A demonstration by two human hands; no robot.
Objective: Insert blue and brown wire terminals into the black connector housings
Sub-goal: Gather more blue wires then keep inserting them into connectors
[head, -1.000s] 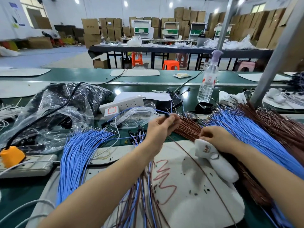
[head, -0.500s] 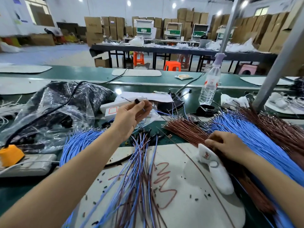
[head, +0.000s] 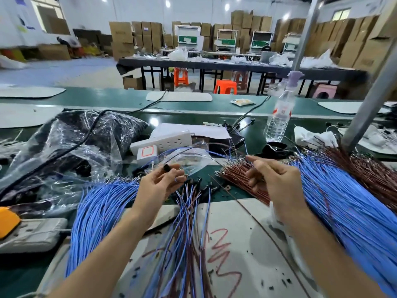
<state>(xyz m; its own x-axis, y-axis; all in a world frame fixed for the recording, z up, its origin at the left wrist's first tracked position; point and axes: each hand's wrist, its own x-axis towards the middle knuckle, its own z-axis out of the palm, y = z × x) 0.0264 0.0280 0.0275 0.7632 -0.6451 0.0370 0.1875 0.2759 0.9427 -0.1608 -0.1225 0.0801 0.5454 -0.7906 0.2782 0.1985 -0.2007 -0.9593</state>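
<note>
While the left hand (head: 160, 186) pinches a black connector housing (head: 166, 167) between thumb and fingertips, the right hand (head: 277, 181) hovers just beside it with its fingers half curled. Whether the right hand holds anything I cannot tell.

Under the left palm a sheaf of mixed leads (head: 189, 211), blue and brown with small black housings at their far ends, runs down over a white mat (head: 247, 254). The mat is marked with red scribbles and lies at the desk's near edge. A loose blue bundle (head: 96, 211) fans out to the left of the sheaf. Beneath the right hand lies a brown bundle (head: 238, 175), and a far thicker blue bundle (head: 343, 201) sweeps toward the near right corner.

Farther back on the green desk (head: 253, 134) sit crumpled plastic bags (head: 64, 147), a white power strip (head: 169, 139) and a clear water bottle (head: 278, 121). A slanted metal post (head: 369, 104) rises at the right edge.

Beyond the desk the room holds dark tables (head: 214, 65), orange stools (head: 225, 87) and stacked cardboard boxes (head: 242, 24) along the wall.
</note>
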